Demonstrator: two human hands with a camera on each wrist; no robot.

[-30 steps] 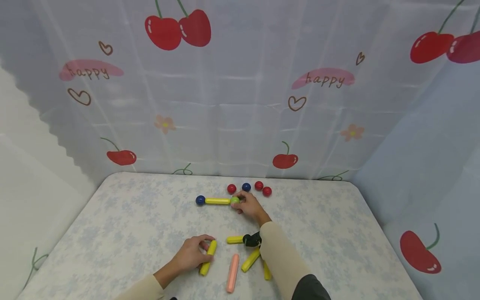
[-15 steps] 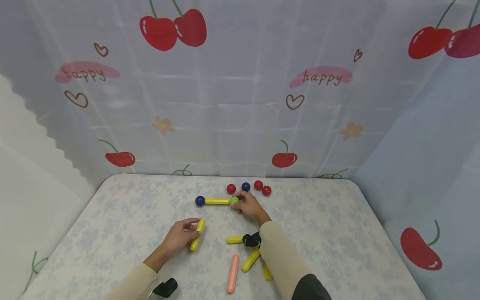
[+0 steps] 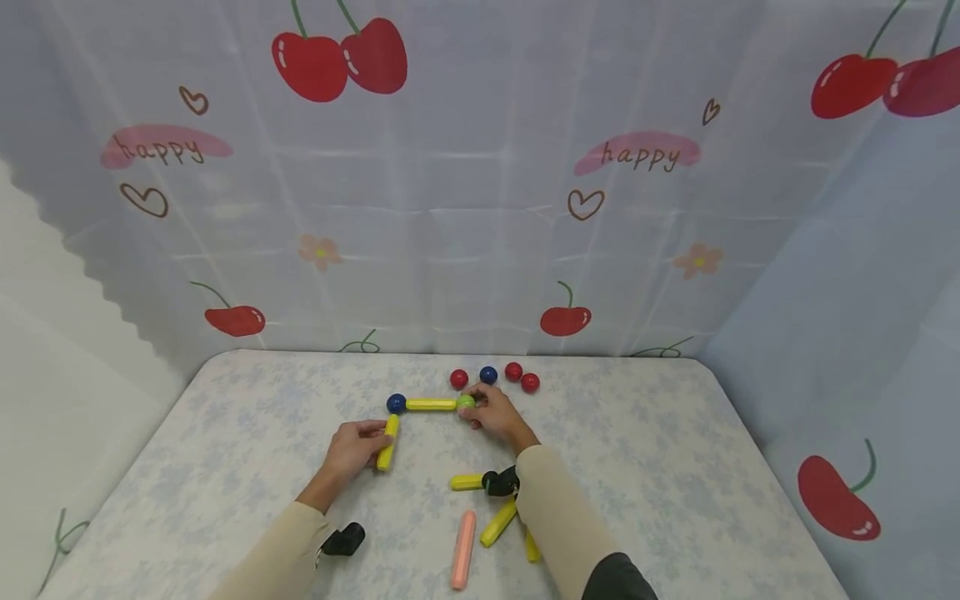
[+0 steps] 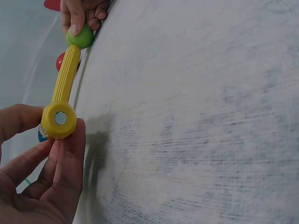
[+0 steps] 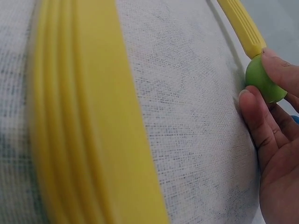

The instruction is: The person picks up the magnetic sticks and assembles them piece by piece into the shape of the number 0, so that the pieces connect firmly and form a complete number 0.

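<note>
My left hand (image 3: 352, 452) pinches a yellow magnetic rod (image 3: 387, 443), its far end right at the blue ball (image 3: 396, 404). In the left wrist view a silvery disc shows in the near end of that yellow rod (image 4: 59, 120). From the blue ball another yellow rod (image 3: 431, 404) runs right to a green ball (image 3: 465, 402). My right hand (image 3: 498, 418) holds that green ball between thumb and fingers, as the right wrist view shows on the green ball (image 5: 262, 80) too.
Behind the right hand lie a red ball (image 3: 459, 379), a blue ball (image 3: 488, 374) and two more red balls (image 3: 530, 382). Nearer are a pink rod (image 3: 463, 550) and several yellow rods (image 3: 498, 523), partly under the right sleeve. A cherry-print curtain (image 3: 420, 250) hangs behind the table.
My left hand has carried its yellow rod left and away from me, up to the blue ball. The right hand has stayed on the green ball.
</note>
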